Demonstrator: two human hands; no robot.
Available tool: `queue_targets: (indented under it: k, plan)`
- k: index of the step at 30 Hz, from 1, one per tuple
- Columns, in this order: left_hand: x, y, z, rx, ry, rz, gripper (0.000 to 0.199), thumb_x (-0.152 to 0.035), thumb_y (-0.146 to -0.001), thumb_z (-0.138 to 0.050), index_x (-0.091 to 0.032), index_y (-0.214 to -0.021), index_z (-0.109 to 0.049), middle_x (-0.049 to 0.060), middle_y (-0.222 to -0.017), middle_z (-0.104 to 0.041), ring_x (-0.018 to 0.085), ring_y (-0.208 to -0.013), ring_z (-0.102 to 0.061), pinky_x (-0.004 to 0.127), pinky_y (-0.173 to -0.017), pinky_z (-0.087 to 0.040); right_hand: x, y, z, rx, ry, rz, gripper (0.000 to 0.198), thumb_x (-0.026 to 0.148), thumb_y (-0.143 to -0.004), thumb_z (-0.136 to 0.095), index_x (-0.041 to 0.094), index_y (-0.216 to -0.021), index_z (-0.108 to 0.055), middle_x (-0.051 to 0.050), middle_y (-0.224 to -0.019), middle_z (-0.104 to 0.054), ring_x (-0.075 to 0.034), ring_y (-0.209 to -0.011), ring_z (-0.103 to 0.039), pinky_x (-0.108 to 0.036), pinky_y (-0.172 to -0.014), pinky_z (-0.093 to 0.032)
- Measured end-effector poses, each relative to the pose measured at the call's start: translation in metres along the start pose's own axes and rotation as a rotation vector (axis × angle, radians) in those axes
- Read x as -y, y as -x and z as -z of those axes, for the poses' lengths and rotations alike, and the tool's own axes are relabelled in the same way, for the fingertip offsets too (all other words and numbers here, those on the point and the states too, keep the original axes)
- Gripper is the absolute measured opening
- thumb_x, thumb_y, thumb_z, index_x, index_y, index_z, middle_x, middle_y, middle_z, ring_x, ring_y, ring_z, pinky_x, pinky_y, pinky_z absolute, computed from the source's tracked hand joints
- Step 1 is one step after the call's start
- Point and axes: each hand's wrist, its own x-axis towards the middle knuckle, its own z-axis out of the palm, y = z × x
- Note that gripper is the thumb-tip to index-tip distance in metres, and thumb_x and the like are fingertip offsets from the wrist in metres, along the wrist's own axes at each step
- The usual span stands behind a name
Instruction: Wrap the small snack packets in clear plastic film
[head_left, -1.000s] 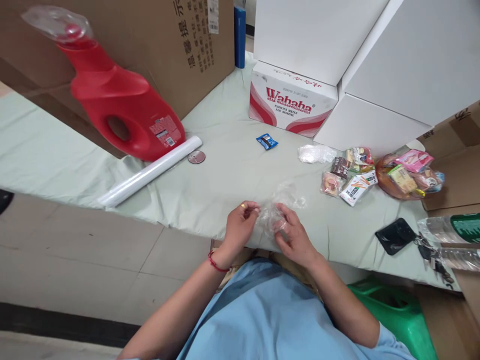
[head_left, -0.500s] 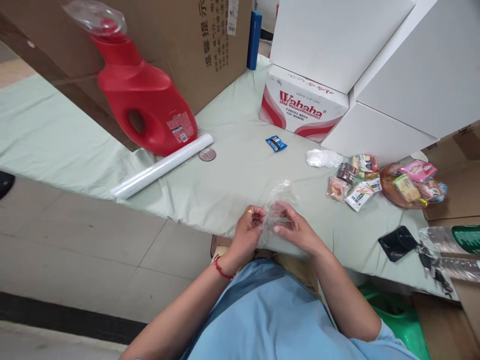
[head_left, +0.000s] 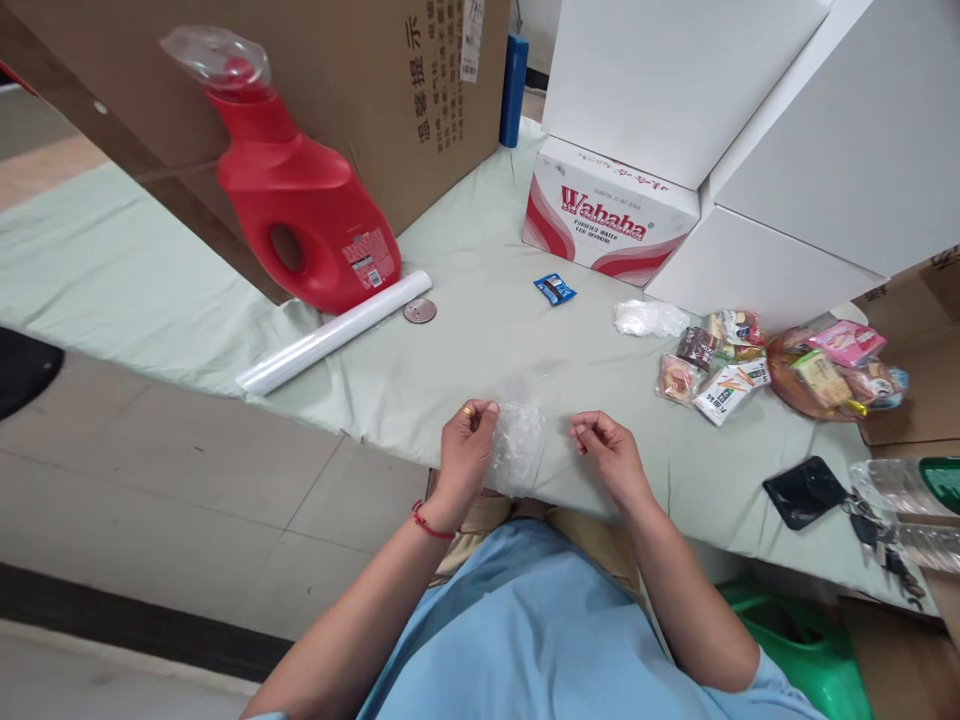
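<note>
Thumb and fingertips of my left hand (head_left: pixel 469 450) pinch the edge of a crumpled clear plastic film (head_left: pixel 519 445), which hangs to the right of that hand over the table's front edge. My right hand (head_left: pixel 611 455) is held a short way to the right of the film, its fingers bent and drawn together at the tips. Whether anything thin is between those fingertips I cannot make out. Ahead of both hands lies a small blue packet (head_left: pixel 555 289). A white roll (head_left: pixel 337 335) lies at the left beside a round metal disc (head_left: pixel 419 311).
A red jug (head_left: pixel 315 200) with clear plastic over its top stands before a cardboard box (head_left: pixel 360 120). Behind are a Wahaha carton (head_left: pixel 604 220) and white boxes. To the right are a folded plastic bundle (head_left: pixel 651 318), snack packets (head_left: pixel 731 385), a filled bowl (head_left: pixel 787 385), and a black pouch (head_left: pixel 804 492) with keys.
My hands have moved apart, the left one leftward with the clear plastic film and the right one slightly rightward, away from it. The view has shifted a little.
</note>
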Motion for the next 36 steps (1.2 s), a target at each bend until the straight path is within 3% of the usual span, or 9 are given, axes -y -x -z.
queue_targets:
  k: [3,6,11,14,21,26,29,32,36]
  plan:
    - [0.000,0.007,-0.009,0.047,-0.050,-0.040,0.030,-0.051,-0.089,-0.066,-0.021,-0.085,-0.066,-0.001,-0.078,-0.063,0.015,-0.073,-0.054,0.027,-0.069,-0.044,0.005,0.009,0.002,0.017,0.015,0.046,0.039,0.060,-0.091,-0.067,0.025,-0.107,-0.072,-0.004,-0.093,-0.071,-0.019,-0.080,-0.064,-0.033,-0.074,-0.054]
    - [0.000,0.015,-0.024,0.141,-0.094,-0.078,0.031,-0.052,-0.089,-0.067,-0.021,-0.087,-0.066,0.001,-0.083,-0.067,0.016,-0.076,-0.058,0.028,-0.072,-0.047,0.015,0.011,-0.006,0.031,0.025,0.150,0.055,0.059,-0.082,-0.078,0.028,-0.126,-0.067,-0.007,-0.115,-0.071,-0.023,-0.106,-0.065,-0.036,-0.089,-0.055]
    - [-0.003,0.014,-0.032,0.275,-0.016,-0.025,0.034,-0.049,-0.080,-0.077,-0.020,-0.097,-0.068,-0.001,-0.080,-0.063,0.015,-0.073,-0.057,0.027,-0.070,-0.047,0.018,-0.004,-0.010,-0.006,0.084,0.135,0.027,0.050,-0.087,-0.073,0.025,-0.094,-0.072,-0.001,-0.081,-0.067,-0.018,-0.077,-0.060,-0.033,-0.078,-0.051]
    - [-0.005,0.007,-0.024,0.347,-0.009,0.015,0.038,-0.041,-0.074,-0.083,-0.020,-0.103,-0.070,-0.002,-0.081,-0.061,0.014,-0.073,-0.056,0.026,-0.070,-0.047,0.009,-0.010,0.003,-0.112,0.011,0.082,0.029,0.053,-0.085,-0.073,0.023,-0.086,-0.070,-0.001,-0.081,-0.068,-0.017,-0.073,-0.058,-0.030,-0.071,-0.048]
    - [-0.001,-0.006,-0.004,0.050,-0.093,-0.031,0.032,-0.051,-0.078,-0.072,-0.023,-0.086,-0.060,0.001,-0.083,-0.066,0.017,-0.077,-0.060,0.029,-0.074,-0.048,-0.016,0.007,0.038,-0.283,0.051,0.001,0.036,0.058,-0.083,-0.072,0.022,-0.086,-0.067,0.000,-0.072,-0.063,-0.017,-0.065,-0.052,-0.029,-0.065,-0.043]
    - [0.002,-0.002,0.036,0.066,-0.488,0.012,0.032,-0.048,-0.080,-0.069,-0.022,-0.097,-0.063,0.002,-0.085,-0.066,0.017,-0.063,-0.060,0.031,-0.062,-0.046,-0.022,0.031,0.077,-0.041,0.295,-0.047,0.035,0.057,-0.087,-0.068,0.022,-0.084,-0.071,-0.001,-0.073,-0.067,-0.019,-0.067,-0.056,-0.031,-0.064,-0.043]
    - [-0.002,0.001,0.057,0.018,-0.730,-0.162,0.048,-0.037,-0.075,-0.072,-0.019,-0.119,-0.062,0.012,-0.117,-0.064,0.025,-0.082,-0.068,0.043,-0.077,-0.056,-0.012,0.027,0.104,0.056,0.410,-0.034,0.034,0.057,-0.090,-0.066,0.024,-0.095,-0.076,-0.003,-0.086,-0.075,-0.023,-0.077,-0.065,-0.034,-0.072,-0.048]
    - [-0.011,-0.001,0.059,-0.004,-0.920,-0.498,0.053,-0.024,-0.079,-0.068,-0.018,-0.132,-0.062,0.021,-0.137,-0.057,0.039,-0.123,-0.060,0.061,-0.106,-0.047,-0.002,-0.001,0.114,-0.120,0.460,0.026,0.040,0.060,-0.090,-0.066,0.026,-0.109,-0.075,-0.006,-0.100,-0.078,-0.026,-0.091,-0.069,-0.039,-0.084,-0.051]
    - [-0.015,-0.017,0.037,0.324,-0.953,-0.777,0.037,-0.018,-0.092,-0.055,-0.026,-0.125,-0.069,0.014,-0.140,-0.065,0.036,-0.147,-0.046,0.061,-0.123,-0.030,0.000,-0.054,0.081,-0.169,0.463,-0.011,0.061,0.060,-0.086,-0.070,0.019,-0.131,-0.065,-0.008,-0.100,-0.074,-0.023,-0.085,-0.067,-0.038,-0.083,-0.050]
